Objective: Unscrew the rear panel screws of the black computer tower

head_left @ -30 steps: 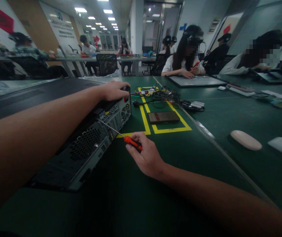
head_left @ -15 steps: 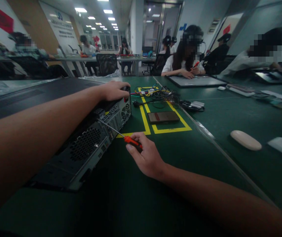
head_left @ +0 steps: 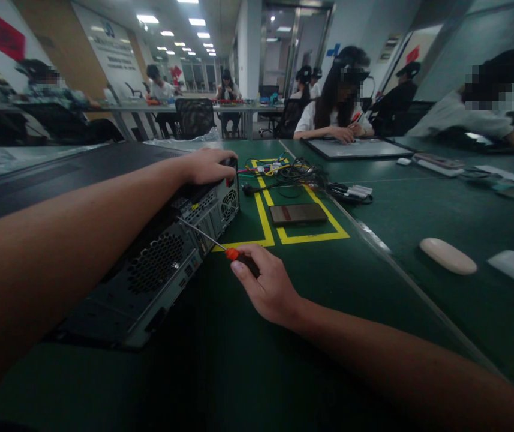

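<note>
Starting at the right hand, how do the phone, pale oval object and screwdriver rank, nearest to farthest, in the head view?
1. Screwdriver: held in the right hand.
2. Phone: ahead, partly over yellow tape.
3. Pale oval object: well off to the right.

There was one computer case, one orange-and-black screwdriver, one phone inside yellow tape, one beige oval object.

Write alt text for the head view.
The right hand holds a screwdriver to the back of a computer case; the left hand rests on the case's top edge. A phone and tangled cables lie nearby on a green table.
</note>
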`<state>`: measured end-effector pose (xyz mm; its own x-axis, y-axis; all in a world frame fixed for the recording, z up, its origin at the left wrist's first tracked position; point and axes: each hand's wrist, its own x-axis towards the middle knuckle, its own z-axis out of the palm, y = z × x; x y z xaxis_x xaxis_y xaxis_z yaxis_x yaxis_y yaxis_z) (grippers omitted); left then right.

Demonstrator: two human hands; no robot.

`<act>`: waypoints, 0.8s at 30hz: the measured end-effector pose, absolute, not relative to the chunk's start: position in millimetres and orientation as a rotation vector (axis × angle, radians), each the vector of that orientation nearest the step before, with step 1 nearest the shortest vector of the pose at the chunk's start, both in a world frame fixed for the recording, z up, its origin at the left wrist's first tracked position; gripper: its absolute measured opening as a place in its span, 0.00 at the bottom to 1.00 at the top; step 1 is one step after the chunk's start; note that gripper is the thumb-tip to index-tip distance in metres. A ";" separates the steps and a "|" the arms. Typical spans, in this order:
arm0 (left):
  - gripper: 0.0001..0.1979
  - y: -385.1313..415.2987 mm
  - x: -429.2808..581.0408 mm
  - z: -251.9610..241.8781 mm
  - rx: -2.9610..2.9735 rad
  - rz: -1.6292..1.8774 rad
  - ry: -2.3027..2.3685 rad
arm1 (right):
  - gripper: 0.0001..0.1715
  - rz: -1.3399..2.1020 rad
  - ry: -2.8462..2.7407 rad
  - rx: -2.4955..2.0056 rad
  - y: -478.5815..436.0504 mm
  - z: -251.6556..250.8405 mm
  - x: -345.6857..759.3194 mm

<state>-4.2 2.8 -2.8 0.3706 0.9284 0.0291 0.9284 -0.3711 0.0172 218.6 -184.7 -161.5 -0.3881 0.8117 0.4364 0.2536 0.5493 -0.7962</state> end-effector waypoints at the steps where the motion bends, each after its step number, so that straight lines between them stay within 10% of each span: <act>1: 0.48 3.0 -4.4 -3.0 -2.595 -0.048 -1.760 | 0.11 0.803 -1.916 -0.857 -184.5 -161.4 218.6; 24: 0.49 1.1 -2.4 -1.6 -2.581 -0.014 -1.777 | 0.10 0.874 -1.867 -0.847 -185.5 -163.4 218.4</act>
<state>-2.4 1.1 -1.6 0.3570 0.9340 0.0117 0.9341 -0.3570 -0.0015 218.4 -185.5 -163.4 -0.3787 0.8235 0.4224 0.2028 0.5191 -0.8303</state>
